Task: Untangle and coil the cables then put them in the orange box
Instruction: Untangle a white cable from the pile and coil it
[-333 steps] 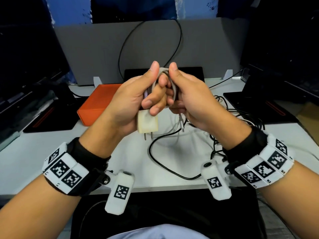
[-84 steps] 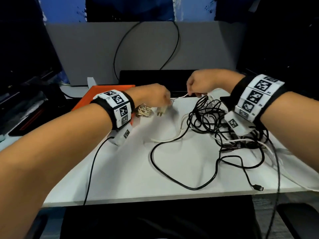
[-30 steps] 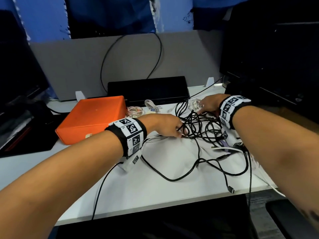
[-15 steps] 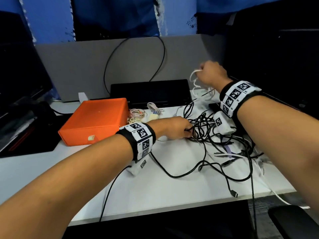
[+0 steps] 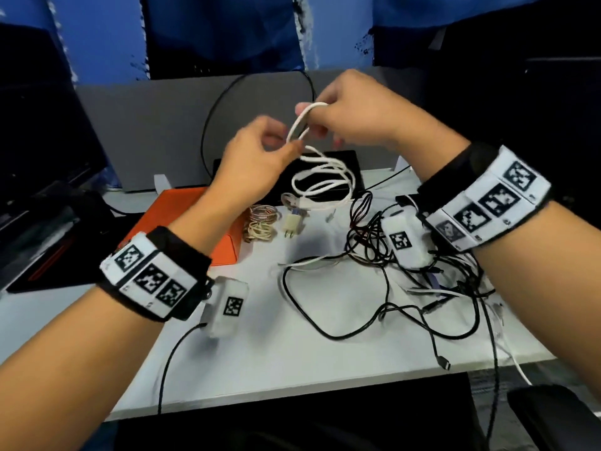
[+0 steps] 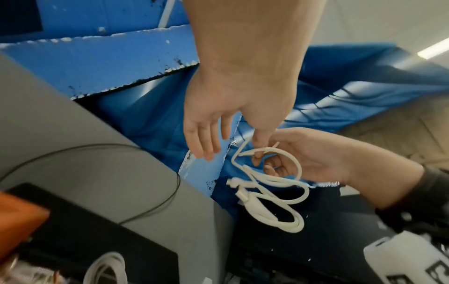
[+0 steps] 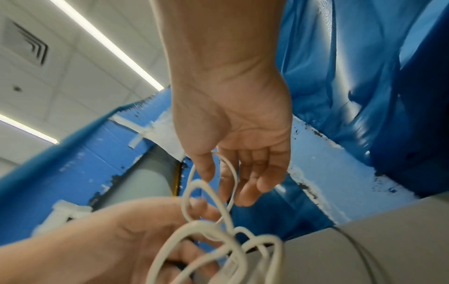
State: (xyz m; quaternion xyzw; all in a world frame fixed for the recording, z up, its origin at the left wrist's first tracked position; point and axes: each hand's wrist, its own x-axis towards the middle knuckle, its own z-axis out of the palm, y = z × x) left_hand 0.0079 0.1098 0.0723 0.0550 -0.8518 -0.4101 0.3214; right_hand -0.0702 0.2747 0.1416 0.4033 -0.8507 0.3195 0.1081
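Both hands are raised above the white desk point(image 5: 260, 353) with a white cable point(image 5: 325, 180) between them. My left hand point(image 5: 294, 146) pinches it with thumb and forefinger, the other fingers spread; the same pinch shows in the left wrist view point(image 6: 257, 151). My right hand point(image 5: 312, 122) holds the top loop, thumb and forefinger on the strand point(image 7: 213, 176). Loose loops and plugs of the white cable point(image 6: 272, 192) hang below the hands. The orange box point(image 5: 182, 222) lies shut at the back left, partly hidden by my left forearm.
Beside the box lie a copper coil point(image 5: 263, 213), a cream coil point(image 5: 260, 231) and a white plug adapter point(image 5: 292, 224). A tangle of black cables point(image 5: 390, 255) covers the desk's right half, one plug point(image 5: 444, 364) near the front edge. Dark monitors flank the desk; a grey partition point(image 5: 162, 125) stands behind.
My left hand left the black tangle and rose to take the white cable. My right hand carried that cable from the back right to the centre, higher up.
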